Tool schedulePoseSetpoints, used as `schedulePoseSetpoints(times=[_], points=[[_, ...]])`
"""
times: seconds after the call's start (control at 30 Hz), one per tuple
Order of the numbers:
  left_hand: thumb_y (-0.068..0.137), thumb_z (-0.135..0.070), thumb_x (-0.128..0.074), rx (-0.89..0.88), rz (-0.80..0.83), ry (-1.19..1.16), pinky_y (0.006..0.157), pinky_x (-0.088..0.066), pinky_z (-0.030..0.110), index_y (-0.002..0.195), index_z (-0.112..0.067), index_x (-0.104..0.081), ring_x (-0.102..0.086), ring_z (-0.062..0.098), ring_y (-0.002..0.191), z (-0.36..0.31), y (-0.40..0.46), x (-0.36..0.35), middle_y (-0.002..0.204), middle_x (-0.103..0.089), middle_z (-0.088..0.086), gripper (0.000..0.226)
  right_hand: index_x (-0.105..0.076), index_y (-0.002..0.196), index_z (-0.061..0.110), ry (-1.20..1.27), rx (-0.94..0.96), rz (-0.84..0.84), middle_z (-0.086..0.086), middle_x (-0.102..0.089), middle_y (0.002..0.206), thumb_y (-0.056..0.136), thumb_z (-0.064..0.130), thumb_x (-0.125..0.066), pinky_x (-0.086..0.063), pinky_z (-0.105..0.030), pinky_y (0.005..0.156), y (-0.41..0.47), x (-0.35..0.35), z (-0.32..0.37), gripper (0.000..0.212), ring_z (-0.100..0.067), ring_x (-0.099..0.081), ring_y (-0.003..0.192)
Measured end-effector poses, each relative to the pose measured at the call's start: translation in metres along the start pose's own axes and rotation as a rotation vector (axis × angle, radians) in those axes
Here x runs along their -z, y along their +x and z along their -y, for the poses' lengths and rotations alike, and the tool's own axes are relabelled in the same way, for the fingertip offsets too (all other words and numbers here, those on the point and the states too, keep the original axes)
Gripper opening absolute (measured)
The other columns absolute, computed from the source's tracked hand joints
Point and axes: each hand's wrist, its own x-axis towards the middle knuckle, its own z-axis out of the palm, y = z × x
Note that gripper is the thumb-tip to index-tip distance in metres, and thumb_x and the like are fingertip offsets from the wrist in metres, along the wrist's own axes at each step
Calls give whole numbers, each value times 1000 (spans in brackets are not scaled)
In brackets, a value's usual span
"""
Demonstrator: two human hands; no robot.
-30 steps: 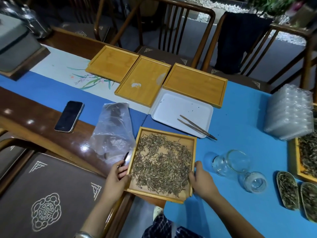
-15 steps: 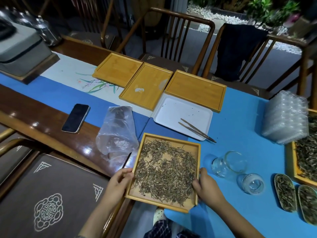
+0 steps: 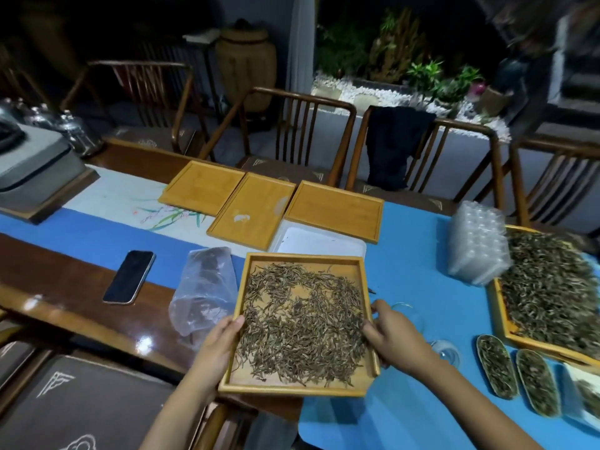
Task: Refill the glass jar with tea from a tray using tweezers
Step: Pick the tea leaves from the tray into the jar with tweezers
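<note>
Left hand [image 3: 217, 344]: fingers curled around the left rim of the tea tray [image 3: 300, 389].
Right hand [image 3: 394, 337]: grips the tray's right rim.
Glass jar [image 3: 446, 350]: on blue cloth, right of the tray, partly hidden.

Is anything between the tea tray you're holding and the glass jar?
Only the right hand itself: it grips the tea tray at its right edge, and the glass jar lies just beyond, partly hidden behind that hand. The left hand holds the opposite edge.

Phone [image 3: 129, 277] on wood; plastic bag [image 3: 204, 290] beside; dark cloth [image 3: 394, 147] on chair.
</note>
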Motion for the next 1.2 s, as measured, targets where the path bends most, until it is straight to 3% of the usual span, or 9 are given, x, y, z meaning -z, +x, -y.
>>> schedulePoseSetpoints(times=[0.1,0.23,0.37,0.5,0.6,0.73,0.9,1.07,1.2], points=[[99,-27,-51,-108,4,31,58,-38,-1,91,-28,-60,-60,-18,74,-32,3,-19,77,-70,-22,11,-41,96,19,45,1,-48,-2,-63,48,97,25,-48,-43,-19,44,0,25,-3,9,-7,-56,36],[100,-26,-50,-162,4,29,68,-40,9,100,-17,-61,-56,2,85,-56,16,-45,96,-62,-7,15,-53,94,16,149,-29,-168,-3,-64,58,100,26,-45,-50,-32,60,1,56,-17,14,-8,-60,47],[101,-24,-48,-162,-4,-27,57,-38,0,88,-25,-57,-53,-9,75,-65,24,-71,86,-57,-16,16,-59,113,13,154,-116,-281,-6,-61,104,94,12,-51,-49,-36,78,-1,71,-65,20,-21,-62,90],[102,-24,-47,-142,-76,-66,49,-42,6,88,-20,-58,-60,-8,54,-65,26,-84,76,-62,-13,18,-27,146,15,87,-191,-34,-3,-38,141,75,27,-76,-38,-31,98,-11,40,-117,87,-21,-44,127],[101,-28,-47,-128,-129,-48,57,-44,13,90,-20,-60,-59,1,66,-66,26,-89,82,-65,-6,19,-18,149,13,224,-210,-33,2,-39,138,63,34,-87,-38,-33,104,-4,5,-128,112,-19,-42,130],[101,-30,-48,-84,-174,-84,56,-39,23,98,-13,-61,-53,9,59,-62,30,-92,73,-60,-4,21,-41,129,19,313,-225,-218,7,-56,117,60,29,-87,-44,-27,86,8,-15,-128,84,-18,-57,111],[101,-32,-48,-73,-201,-59,54,-30,29,90,-22,-59,-42,10,54,-56,33,-90,56,-48,-11,18,-45,121,26,309,-164,-194,13,-57,114,57,35,-86,-42,-22,82,6,-17,-121,77,-9,-56,104],[100,-35,-49,-114,-210,-30,63,-40,18,93,-23,-61,-56,6,77,-51,33,-88,84,-63,-7,18,-40,112,38,276,-28,-95,24,-53,109,56,41,-82,-36,-2,77,-11,-31,-107,70,0,-53,99],[100,-34,-49,-98,-205,-7,68,-36,13,103,-21,-61,-57,-2,86,-44,35,-84,95,-64,-12,18,-38,116,43,284,-32,-50,18,-52,119,55,46,-80,-34,-2,86,-18,-41,-107,74,-2,-51,112]])
